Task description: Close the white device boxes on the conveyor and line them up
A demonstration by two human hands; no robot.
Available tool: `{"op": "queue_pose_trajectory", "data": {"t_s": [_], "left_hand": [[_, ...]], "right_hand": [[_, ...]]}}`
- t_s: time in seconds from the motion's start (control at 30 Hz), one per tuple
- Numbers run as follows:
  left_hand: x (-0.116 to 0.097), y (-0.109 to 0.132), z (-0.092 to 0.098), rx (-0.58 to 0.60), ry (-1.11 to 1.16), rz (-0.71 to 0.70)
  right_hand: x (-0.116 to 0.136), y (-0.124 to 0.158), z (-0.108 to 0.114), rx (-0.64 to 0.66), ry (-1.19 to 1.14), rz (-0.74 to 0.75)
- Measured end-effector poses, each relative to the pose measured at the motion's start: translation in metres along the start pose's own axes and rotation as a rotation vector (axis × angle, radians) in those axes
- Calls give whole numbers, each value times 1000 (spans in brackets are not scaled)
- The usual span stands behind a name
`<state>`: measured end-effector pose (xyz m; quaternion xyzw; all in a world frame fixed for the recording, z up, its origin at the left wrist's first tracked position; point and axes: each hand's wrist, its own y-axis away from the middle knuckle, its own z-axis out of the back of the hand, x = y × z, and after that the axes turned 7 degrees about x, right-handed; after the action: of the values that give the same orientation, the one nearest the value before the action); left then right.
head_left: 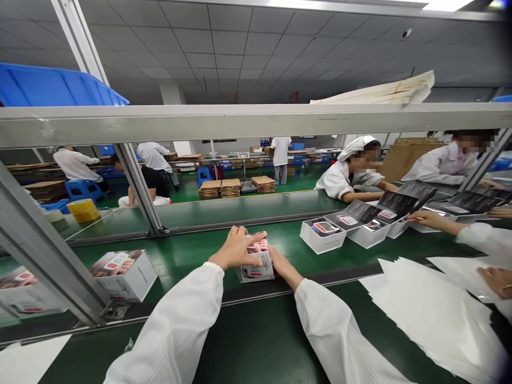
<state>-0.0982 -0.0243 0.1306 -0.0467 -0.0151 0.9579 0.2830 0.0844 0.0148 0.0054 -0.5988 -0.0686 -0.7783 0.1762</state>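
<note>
White carton (pixel 256 273) sits on a green conveyor belt (pixel 180 257) at 12 o'clock, held between both of the person's hands. The left hand (pixel 238 248) is clenched over its top, fingers spread across the printed face, while the right hand (pixel 282 266) presses against its right side. White ribbed sleeves (pixel 172 330) run up from 6 o'clock to the wrists. At 2 o'clock, open white boxes (pixel 322 236) stand in a row on the belt, with dark printed cards propped up behind them, and a co-worker's hand (pixel 434 220) reaches in just beyond them from 3 o'clock. Sheets of white paper (pixel 436 320) lie at 4 o'clock. Two closed printed boxes (pixel 124 274) sit at 9 o'clock, one on each side of a slanted metal upright (pixel 60 256). Across the belt at 1 o'clock, a person in a white smock and cap (pixel 352 173) leans forward, and a yellow tape roll (pixel 83 210) lies at 10 o'clock.
</note>
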Motion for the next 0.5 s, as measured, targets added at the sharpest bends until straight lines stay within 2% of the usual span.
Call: {"op": "queue_pose_trajectory", "data": {"t_s": [0.1,0.17,0.23,0.3,0.43,0.47,0.5], "left_hand": [[1,6,-6,-16,-19,51],[3,10,-7,-8,-21,75],[6,13,-5,27,-5,94],[10,17,0,62,9,120],[19,27,5,66,0,155],[21,30,5,59,-9,155],[24,33,4,51,-22,158]], "right_hand": [[5,9,4,-71,348,-130],[7,15,15,-98,415,-108],[5,22,36,-202,398,-97],[-1,27,70,-430,373,-117],[-27,26,154,-1095,315,-240],[-35,22,172,-1192,235,-267],[-42,18,188,-1216,141,-264]]}}
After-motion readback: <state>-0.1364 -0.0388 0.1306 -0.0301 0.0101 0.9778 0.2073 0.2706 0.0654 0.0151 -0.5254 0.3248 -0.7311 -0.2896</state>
